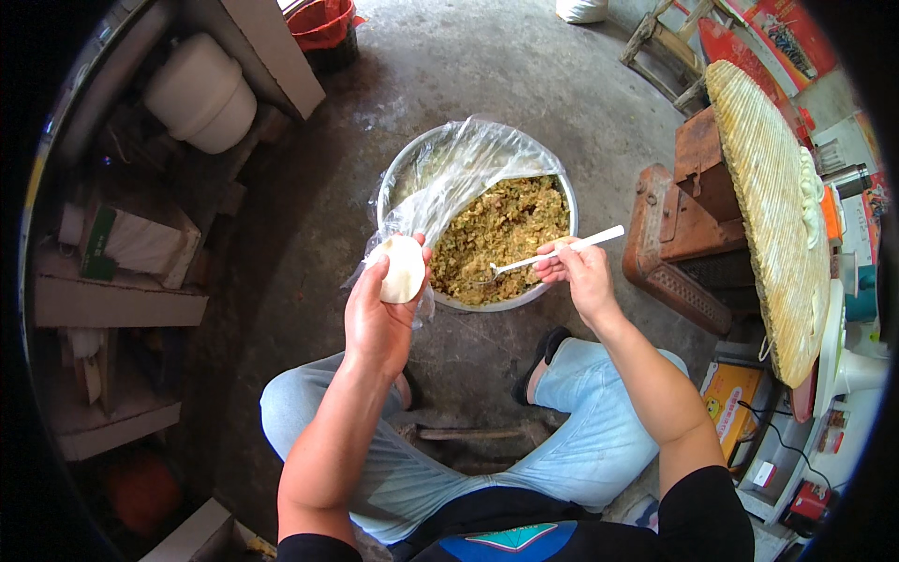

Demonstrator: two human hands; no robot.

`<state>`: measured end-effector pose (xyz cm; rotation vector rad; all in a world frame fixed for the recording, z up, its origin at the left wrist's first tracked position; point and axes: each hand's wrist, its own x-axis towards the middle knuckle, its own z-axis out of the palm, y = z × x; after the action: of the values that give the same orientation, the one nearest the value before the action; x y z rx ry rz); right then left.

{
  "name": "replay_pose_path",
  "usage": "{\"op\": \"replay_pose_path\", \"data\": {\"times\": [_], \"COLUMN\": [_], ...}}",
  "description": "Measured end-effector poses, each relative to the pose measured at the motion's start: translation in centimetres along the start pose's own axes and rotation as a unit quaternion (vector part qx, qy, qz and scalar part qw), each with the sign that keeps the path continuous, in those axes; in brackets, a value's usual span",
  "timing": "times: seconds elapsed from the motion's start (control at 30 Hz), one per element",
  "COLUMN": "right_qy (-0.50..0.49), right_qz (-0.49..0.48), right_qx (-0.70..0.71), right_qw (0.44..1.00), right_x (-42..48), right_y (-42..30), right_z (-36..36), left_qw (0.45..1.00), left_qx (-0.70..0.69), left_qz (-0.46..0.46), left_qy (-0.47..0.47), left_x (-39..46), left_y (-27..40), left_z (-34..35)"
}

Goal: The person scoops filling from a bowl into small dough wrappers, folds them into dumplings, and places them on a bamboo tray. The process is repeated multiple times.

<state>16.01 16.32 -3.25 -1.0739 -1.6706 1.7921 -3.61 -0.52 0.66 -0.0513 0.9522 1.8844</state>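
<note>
My left hand [383,302] holds a round, pale dough wrapper [402,270] near the front left rim of a large metal basin [570,204]. Chopped filling [506,225] of a yellow-brown colour lies in the basin. Clear plastic film [463,165] covers the far and left part of it and hangs over the left rim. Between the fingers of my right hand [579,270] is a spoon with a white handle [597,239]. Its metal bowl touches the filling, and the tip is partly hidden there.
At right, a round ridged tray [772,225] carries several pieces of shaped dough [811,197]. A rusty metal stove [678,260] stands below it. Shelves [119,305] line the left, and a lined bin [323,35] and a wooden chair [664,53] stand farther back.
</note>
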Motion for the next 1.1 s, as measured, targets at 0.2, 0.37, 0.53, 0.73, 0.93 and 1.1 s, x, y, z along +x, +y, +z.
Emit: {"op": "replay_pose_path", "data": {"times": [0.2,0.37,0.53,0.73,0.93,1.1], "right_qy": [0.021,0.028,-0.049,-0.070,-0.027,-0.009], "right_qz": [-0.069,-0.239,-0.521,-0.549,-0.546,-0.269], "right_qx": [0.034,-0.064,-0.402,-0.493,-0.403,-0.203], "right_qw": [0.997,0.969,0.751,0.672,0.734,0.941], "right_x": [0.3,-2.9,-4.6,-5.7,-5.3,-2.7], "right_y": [-1.5,-4.4,-5.7,-4.0,-6.1,-5.6], "right_z": [-0.3,2.4,3.7,5.8,3.7,0.7], "left_qw": [0.999,0.996,0.991,0.985,0.992,0.998], "left_qx": [-0.015,-0.070,-0.108,-0.125,-0.095,-0.060], "left_qz": [-0.050,-0.054,-0.030,-0.033,-0.029,-0.016], "left_qy": [0.001,-0.029,-0.078,-0.115,-0.075,-0.025], "left_x": [0.8,0.9,1.3,1.4,1.2,0.9], "left_y": [-1.9,-3.3,-3.1,-2.9,-2.9,-1.9], "left_z": [-0.5,1.2,2.0,2.1,1.5,0.7]}}
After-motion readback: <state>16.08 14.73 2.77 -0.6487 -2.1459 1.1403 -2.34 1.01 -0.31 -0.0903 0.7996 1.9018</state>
